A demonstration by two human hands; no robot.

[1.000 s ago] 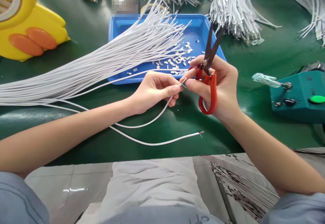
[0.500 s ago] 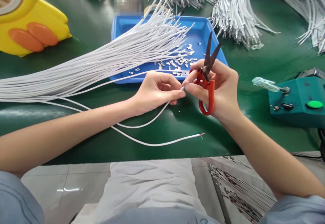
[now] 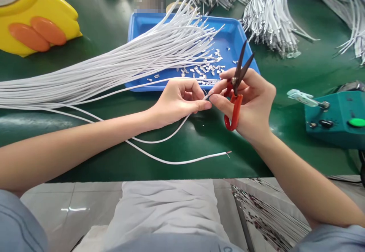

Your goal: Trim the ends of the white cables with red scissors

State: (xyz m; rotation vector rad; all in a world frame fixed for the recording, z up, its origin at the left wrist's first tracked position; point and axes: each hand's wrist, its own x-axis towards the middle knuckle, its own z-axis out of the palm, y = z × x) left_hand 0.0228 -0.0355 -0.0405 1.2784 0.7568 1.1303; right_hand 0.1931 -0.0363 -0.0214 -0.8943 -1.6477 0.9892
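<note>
My left hand point(image 3: 182, 101) is closed, thumb and forefinger pinching a white cable point(image 3: 176, 130) close to its stripped end. My right hand point(image 3: 251, 103) holds red-handled scissors point(image 3: 236, 111), their dark blades apart and pointing up and away. Its thumb and forefinger also pinch fine strands at the tip of the same cable. Another white cable point(image 3: 182, 162) lies loose on the table, bare strands at its end. Behind my hands, a thick bundle of white cables point(image 3: 114, 65) rests across a blue tray point(image 3: 234, 27), where small metallic-looking pieces point(image 3: 208, 69) are scattered.
A teal machine point(image 3: 336, 118) with a green button stands on the right. Further cable bundles point(image 3: 268, 23) lie at the back right. At the left is a yellow and orange plastic object point(image 3: 57, 16). The green table's front edge point(image 3: 171, 177) runs before my lap.
My right hand has shifted slightly right, and the scissors have turned a little. Strands at the pinched cable end now appear spread apart. The whole view has moved slightly.
</note>
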